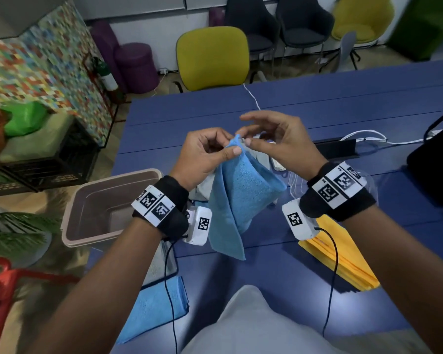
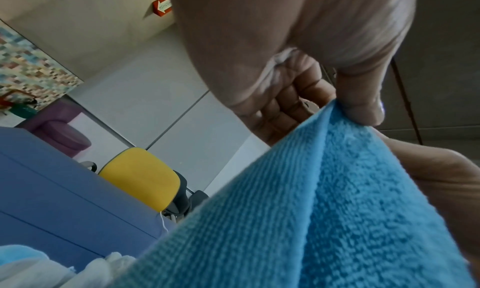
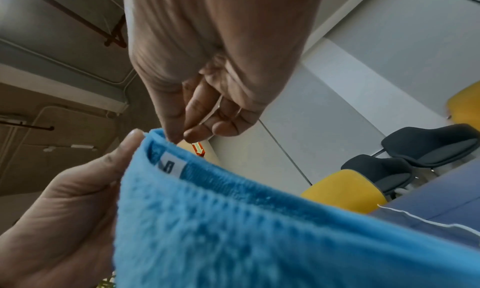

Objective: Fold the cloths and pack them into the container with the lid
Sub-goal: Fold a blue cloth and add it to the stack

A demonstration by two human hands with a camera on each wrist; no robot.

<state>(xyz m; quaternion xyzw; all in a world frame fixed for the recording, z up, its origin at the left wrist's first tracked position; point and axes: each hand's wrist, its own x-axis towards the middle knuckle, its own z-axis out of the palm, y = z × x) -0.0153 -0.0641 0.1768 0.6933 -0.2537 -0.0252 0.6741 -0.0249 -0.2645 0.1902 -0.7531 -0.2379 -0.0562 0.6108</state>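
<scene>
Both hands met at one corner — left hand (image 1: 207, 155) and right hand (image 1: 279, 139) pinched the blue cloth (image 1: 238, 192), hanging above the bench (image 1: 317, 103) — container (image 1: 100, 208) at its left edge.

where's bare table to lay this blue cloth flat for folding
Bare table shows between the hanging blue cloth and the yellow cloths, down toward your lap. The far table beyond both hands, toward the yellow chair, is also bare. The left is crowded: container, folded blue cloth, pale cloths under the left hand.
</scene>
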